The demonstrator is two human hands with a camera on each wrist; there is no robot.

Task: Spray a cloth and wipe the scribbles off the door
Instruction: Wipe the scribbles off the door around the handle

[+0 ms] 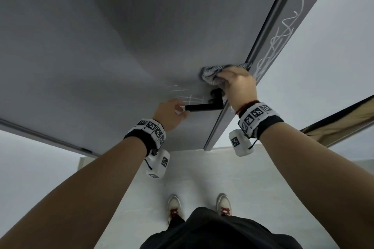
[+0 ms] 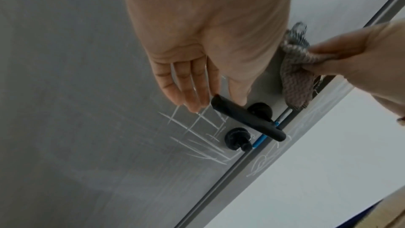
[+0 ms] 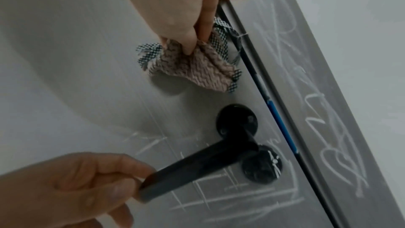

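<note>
A grey door (image 1: pixel 121 36) fills the head view, with white chalk scribbles (image 1: pixel 186 96) beside its black lever handle (image 1: pixel 204 106). More scribbles (image 1: pixel 283 34) run up the grey frame strip on the right. My right hand (image 1: pixel 234 82) grips a bunched beige cloth (image 1: pixel 213 75) with a checked edge and presses it on the door just above the handle. In the right wrist view its fingers (image 3: pixel 192 41) pinch the cloth (image 3: pixel 203 70). My left hand (image 1: pixel 174 109) pinches the free end of the handle (image 3: pixel 197 167) between thumb and fingers. No spray bottle is in view.
Below the lever sits a round black lock knob (image 2: pixel 237 138). A dark gap with a blue strip (image 3: pixel 278 117) separates door and frame. White wall (image 1: pixel 334 56) lies right of the frame, pale floor (image 1: pixel 182 178) under my shoes, and a tan panel (image 1: pixel 344 123) stands at the far right.
</note>
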